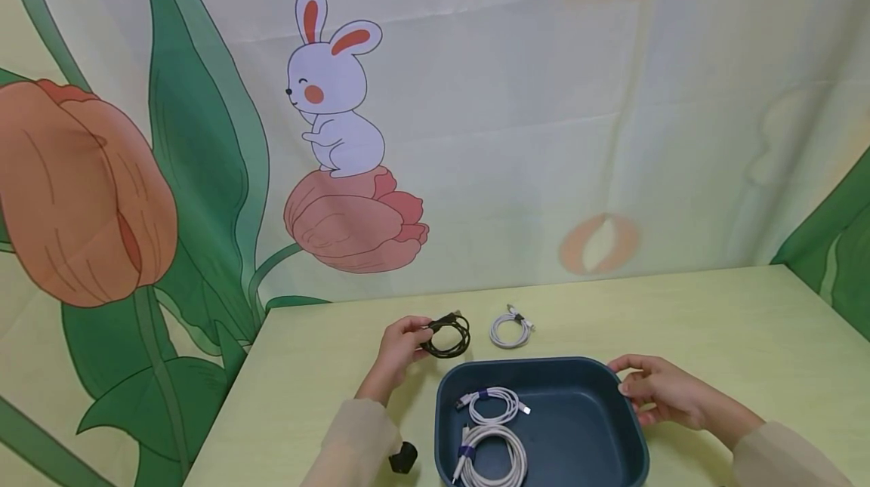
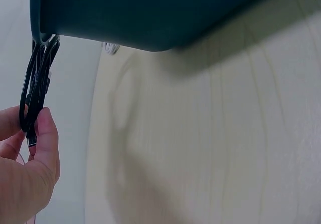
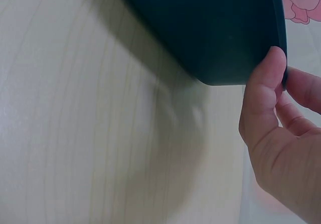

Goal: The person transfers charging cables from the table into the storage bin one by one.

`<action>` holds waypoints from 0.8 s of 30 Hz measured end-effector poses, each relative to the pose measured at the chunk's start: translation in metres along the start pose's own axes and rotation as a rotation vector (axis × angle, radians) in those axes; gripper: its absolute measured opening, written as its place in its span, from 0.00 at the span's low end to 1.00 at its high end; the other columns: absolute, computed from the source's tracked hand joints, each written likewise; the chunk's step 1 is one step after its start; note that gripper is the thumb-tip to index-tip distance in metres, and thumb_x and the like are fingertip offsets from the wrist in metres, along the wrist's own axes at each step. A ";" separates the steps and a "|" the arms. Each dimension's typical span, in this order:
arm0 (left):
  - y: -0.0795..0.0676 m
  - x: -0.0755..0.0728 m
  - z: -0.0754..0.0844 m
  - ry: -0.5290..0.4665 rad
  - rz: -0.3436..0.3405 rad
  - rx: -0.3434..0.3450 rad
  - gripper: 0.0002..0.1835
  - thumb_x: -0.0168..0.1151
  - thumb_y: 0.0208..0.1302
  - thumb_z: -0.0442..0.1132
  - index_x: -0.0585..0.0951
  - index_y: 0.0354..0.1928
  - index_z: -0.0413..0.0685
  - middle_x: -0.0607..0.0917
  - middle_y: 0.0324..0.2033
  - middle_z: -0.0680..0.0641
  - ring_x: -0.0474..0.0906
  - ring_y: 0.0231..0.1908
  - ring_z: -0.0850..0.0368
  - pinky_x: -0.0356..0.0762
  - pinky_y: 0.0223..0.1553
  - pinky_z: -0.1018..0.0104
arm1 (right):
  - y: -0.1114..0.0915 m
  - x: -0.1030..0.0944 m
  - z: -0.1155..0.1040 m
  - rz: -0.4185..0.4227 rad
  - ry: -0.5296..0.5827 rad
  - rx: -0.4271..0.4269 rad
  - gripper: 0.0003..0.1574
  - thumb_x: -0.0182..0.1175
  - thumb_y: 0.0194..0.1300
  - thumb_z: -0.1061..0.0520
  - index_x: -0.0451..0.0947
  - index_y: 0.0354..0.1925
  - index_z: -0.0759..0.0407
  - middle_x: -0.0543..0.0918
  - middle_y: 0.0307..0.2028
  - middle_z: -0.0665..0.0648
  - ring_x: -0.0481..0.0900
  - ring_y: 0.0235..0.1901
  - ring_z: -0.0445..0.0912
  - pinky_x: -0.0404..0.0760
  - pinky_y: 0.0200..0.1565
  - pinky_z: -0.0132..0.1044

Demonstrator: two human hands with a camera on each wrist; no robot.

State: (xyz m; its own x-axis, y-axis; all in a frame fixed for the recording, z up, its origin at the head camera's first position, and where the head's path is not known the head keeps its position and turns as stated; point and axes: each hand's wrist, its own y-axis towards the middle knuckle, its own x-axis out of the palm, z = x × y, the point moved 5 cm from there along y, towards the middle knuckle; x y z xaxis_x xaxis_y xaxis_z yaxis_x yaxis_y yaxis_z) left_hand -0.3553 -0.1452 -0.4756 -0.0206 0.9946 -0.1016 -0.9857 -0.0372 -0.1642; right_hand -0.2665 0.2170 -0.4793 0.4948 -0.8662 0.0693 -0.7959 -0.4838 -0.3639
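Observation:
A coiled black cable (image 1: pixel 446 336) is pinched between the thumb and fingers of my left hand (image 1: pixel 402 355), raised beyond the back left corner of a dark blue bin (image 1: pixel 544 368). In the left wrist view the black cable (image 2: pixel 37 83) hangs upright in the fingers, its plug pointing down. My right hand (image 1: pixel 669 394) grips the bin's rim at the back right corner; the right wrist view shows thumb and fingers on either side of the rim (image 3: pixel 282 33). Two coiled white cables lie in the bin's left part, a smaller one (image 1: pixel 495 419) behind a thicker one (image 1: pixel 519 457).
Behind the bin a coiled light grey cable (image 1: pixel 499 336) with a dark tie lies on the pale wooden table (image 1: pixel 285 389). A small black object (image 1: pixel 404 458) sits left of the bin, by the left sleeve. A printed curtain (image 1: pixel 476 132) hangs along the table's far edge.

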 end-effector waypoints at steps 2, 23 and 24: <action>0.000 0.001 0.001 0.000 -0.004 0.003 0.11 0.56 0.57 0.32 0.77 0.42 0.36 0.76 0.30 0.50 0.73 0.29 0.60 0.76 0.30 0.67 | 0.000 0.000 0.000 -0.002 0.001 0.000 0.20 0.52 0.60 0.59 0.62 0.51 0.61 0.73 0.23 0.49 0.70 0.21 0.40 0.76 0.25 0.32; -0.011 0.014 0.015 -0.022 -0.091 0.035 0.14 0.56 0.57 0.31 0.75 0.45 0.34 0.74 0.28 0.51 0.73 0.28 0.62 0.78 0.31 0.67 | 0.000 0.001 -0.001 -0.008 -0.004 0.002 0.20 0.52 0.60 0.58 0.62 0.50 0.61 0.73 0.22 0.48 0.70 0.21 0.40 0.76 0.25 0.32; -0.012 0.015 0.016 -0.020 -0.098 0.039 0.14 0.56 0.57 0.31 0.75 0.45 0.33 0.74 0.28 0.51 0.73 0.28 0.62 0.78 0.31 0.67 | 0.000 0.001 -0.001 -0.007 -0.003 0.001 0.20 0.52 0.60 0.58 0.62 0.50 0.61 0.73 0.22 0.48 0.70 0.21 0.40 0.76 0.25 0.32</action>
State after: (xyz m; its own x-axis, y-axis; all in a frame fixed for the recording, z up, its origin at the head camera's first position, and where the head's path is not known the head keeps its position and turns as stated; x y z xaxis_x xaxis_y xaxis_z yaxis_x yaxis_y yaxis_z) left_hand -0.3462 -0.1280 -0.4597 0.0729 0.9950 -0.0677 -0.9889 0.0633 -0.1344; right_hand -0.2661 0.2163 -0.4782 0.5016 -0.8623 0.0689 -0.7920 -0.4898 -0.3644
